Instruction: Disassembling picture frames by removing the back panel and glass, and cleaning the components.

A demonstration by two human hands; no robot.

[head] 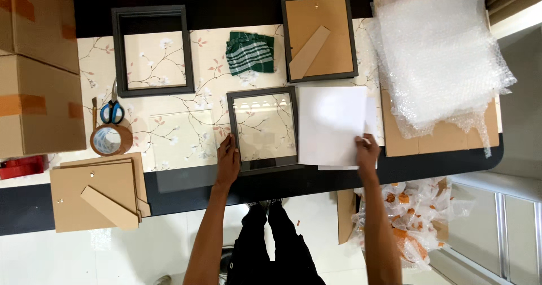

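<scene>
Closest to you, your left hand (228, 159) sits flat on the left edge of the dark picture frame (263, 129), fingers spread and pressing down, not gripping anything. Your right hand (367, 151) is down on the lower right corner of the white paper sheets (333, 125), fingers together on top; I can't tell if the thumb is tucked under pinching them.

The paper lies just right of the frame, its left edge touching or slightly overlapping the frame's right rail (hard to say which from up here). Both run with their long axis pointing away from you, so paper and frame sit parallel, side by side, and the right hand is clearly the nearer one to the paper.

To your near left is a stack of brown backing boards (96, 194), then a roll of brown tape (110, 140) and blue-handled scissors (112, 111) further out. On the far side there's an empty frame (152, 50), a green striped cloth (249, 53), and a frame lying face down (319, 36) with its stand showing. Far right, the bubble wrap (437, 53) hides most of the cardboard under it, and the boxes (36, 64) on the left are cut off.
</scene>
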